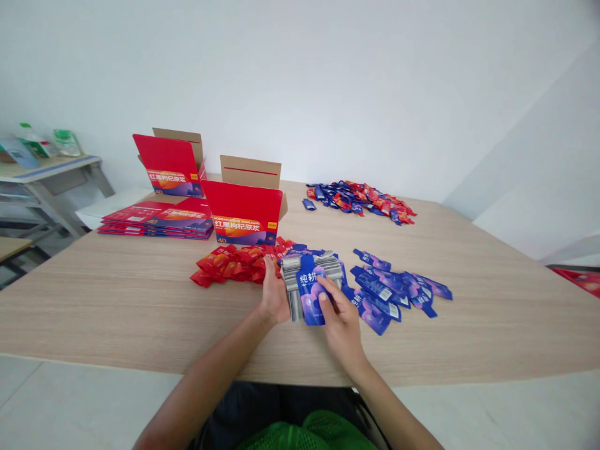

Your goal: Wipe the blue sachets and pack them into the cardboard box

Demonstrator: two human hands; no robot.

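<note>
A thick stack of blue sachets (310, 284) stands on edge on the wooden table (117, 300), its front sachet printed with white characters. My left hand (273, 295) grips the stack's left side. My right hand (341, 320) holds its right side, thumb pressed on the front sachet. Just left of the stack lies a pile of red sachets (227, 265). To its right, loose blue sachets (396, 289) are spread out.
An open red carton (244, 212) stands behind the red pile, a second open carton (169, 164) further back left. Flat red cartons (157, 220) are stacked at the left. A mixed heap of red and blue sachets (360, 199) lies at the far side.
</note>
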